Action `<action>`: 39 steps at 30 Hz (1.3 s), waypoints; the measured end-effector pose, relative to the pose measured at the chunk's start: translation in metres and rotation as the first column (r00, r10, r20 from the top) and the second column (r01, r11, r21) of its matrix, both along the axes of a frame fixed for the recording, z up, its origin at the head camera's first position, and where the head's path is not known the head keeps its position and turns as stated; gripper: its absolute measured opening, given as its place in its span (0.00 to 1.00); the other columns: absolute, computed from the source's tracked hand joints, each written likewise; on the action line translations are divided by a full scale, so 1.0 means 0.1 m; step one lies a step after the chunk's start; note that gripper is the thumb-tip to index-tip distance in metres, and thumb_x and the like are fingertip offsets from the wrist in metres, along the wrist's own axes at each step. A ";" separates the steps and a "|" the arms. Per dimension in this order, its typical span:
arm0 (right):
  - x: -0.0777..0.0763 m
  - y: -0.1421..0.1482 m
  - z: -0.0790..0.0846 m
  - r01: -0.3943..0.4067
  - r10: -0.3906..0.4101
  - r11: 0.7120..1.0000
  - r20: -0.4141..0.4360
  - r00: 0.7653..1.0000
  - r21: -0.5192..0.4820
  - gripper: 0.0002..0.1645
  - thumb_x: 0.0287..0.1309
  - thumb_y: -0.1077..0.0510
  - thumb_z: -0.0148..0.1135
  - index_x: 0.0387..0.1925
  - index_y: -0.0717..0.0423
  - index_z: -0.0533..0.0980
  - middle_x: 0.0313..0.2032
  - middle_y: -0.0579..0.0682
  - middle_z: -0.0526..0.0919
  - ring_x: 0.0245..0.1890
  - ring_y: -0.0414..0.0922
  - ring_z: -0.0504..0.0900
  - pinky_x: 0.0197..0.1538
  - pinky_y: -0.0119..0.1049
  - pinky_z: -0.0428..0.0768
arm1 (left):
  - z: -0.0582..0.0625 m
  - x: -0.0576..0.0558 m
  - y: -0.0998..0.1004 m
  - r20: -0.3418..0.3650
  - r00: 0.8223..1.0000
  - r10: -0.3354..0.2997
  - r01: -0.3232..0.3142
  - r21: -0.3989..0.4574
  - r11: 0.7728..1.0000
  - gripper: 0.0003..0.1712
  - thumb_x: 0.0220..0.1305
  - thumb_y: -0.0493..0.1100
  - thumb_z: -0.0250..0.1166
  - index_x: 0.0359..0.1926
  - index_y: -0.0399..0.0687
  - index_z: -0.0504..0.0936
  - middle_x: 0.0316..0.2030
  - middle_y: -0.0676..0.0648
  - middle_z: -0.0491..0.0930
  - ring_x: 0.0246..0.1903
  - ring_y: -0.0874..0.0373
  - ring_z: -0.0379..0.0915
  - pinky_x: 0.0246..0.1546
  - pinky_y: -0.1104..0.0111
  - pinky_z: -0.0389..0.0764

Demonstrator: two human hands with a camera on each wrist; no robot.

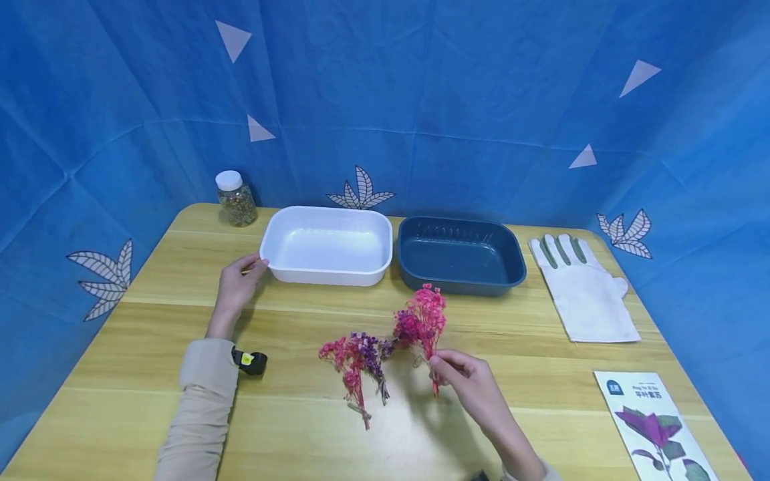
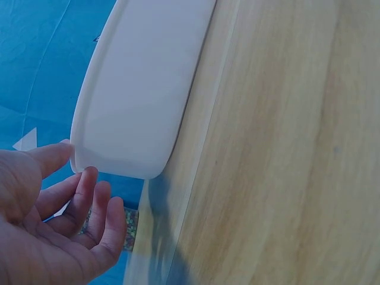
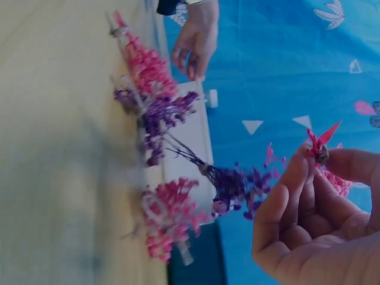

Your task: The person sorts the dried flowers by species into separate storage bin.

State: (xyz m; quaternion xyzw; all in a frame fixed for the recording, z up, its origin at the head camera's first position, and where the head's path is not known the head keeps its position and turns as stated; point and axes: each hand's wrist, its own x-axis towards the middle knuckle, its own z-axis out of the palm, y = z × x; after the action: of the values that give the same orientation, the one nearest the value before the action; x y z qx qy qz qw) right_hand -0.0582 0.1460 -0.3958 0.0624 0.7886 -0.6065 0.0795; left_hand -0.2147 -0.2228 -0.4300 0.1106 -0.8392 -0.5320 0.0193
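Note:
In the head view, my left hand (image 1: 236,286) is at the left front corner of a white plastic basin (image 1: 325,276). The left wrist view shows the thumb at the rim and the fingertips just beneath it, pinching the edge. My right hand (image 1: 468,382) pinches the stems of a pink dried-flower bunch (image 1: 430,308), held upright above the table. Nearby lie another pink bunch (image 1: 351,374) and a purple bunch (image 1: 371,354), overlapping each other. The right wrist view also shows a dark-stemmed purple bunch (image 3: 234,189) and a pink bunch (image 3: 172,217) beyond my fingers.
Right of the white basin stands a dark blue basin (image 1: 454,284). A white glove (image 1: 586,304) with green finger stripes and a printed plant card (image 1: 656,427) lie along the right side. A white-lidded jar (image 1: 236,200) stands at the back left, before the blue curtain (image 1: 385,80).

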 end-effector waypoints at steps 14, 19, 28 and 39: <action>-0.03 0.02 0.00 -0.021 0.021 1.000 0.004 1.000 0.022 0.16 0.63 0.58 0.58 0.45 0.66 0.80 0.30 0.52 0.82 0.30 0.39 0.77 0.41 0.33 0.79 | 0.00 0.02 -0.01 -0.011 1.000 -0.003 0.003 0.005 1.000 0.30 0.72 0.49 0.51 0.65 0.32 0.66 0.54 0.35 0.69 0.43 0.56 0.67 0.36 0.80 0.73; -0.13 0.05 -0.15 0.032 -0.037 0.997 0.075 0.997 0.064 0.14 0.63 0.60 0.56 0.45 0.65 0.80 0.27 0.50 0.80 0.28 0.41 0.75 0.42 0.36 0.79 | 0.00 0.02 0.00 -0.003 1.000 -0.008 0.008 -0.001 1.000 0.30 0.72 0.51 0.51 0.65 0.33 0.66 0.55 0.34 0.69 0.45 0.55 0.67 0.36 0.80 0.73; -0.17 0.06 -0.20 0.034 -0.034 0.999 0.094 0.995 0.006 0.15 0.62 0.62 0.57 0.46 0.69 0.77 0.28 0.50 0.80 0.26 0.40 0.75 0.35 0.31 0.78 | 0.02 0.02 0.00 -0.007 1.000 -0.001 0.001 0.012 1.000 0.30 0.72 0.50 0.51 0.65 0.32 0.66 0.54 0.35 0.69 0.45 0.57 0.66 0.38 0.80 0.74; -0.22 0.07 -0.26 -0.057 0.065 0.995 0.098 0.993 -0.083 0.19 0.55 0.67 0.57 0.48 0.73 0.70 0.33 0.53 0.83 0.29 0.41 0.79 0.35 0.30 0.80 | 0.02 0.01 0.01 -0.005 1.000 0.007 -0.007 0.014 1.000 0.30 0.72 0.49 0.52 0.65 0.32 0.66 0.55 0.34 0.69 0.44 0.57 0.67 0.38 0.79 0.74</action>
State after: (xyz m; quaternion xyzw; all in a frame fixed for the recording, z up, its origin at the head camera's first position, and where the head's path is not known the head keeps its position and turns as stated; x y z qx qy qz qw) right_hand -0.0799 0.1531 -0.4215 0.0652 0.7602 -0.6310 0.1401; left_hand -0.2136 -0.2221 -0.4283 0.1124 -0.8351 -0.5380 0.0226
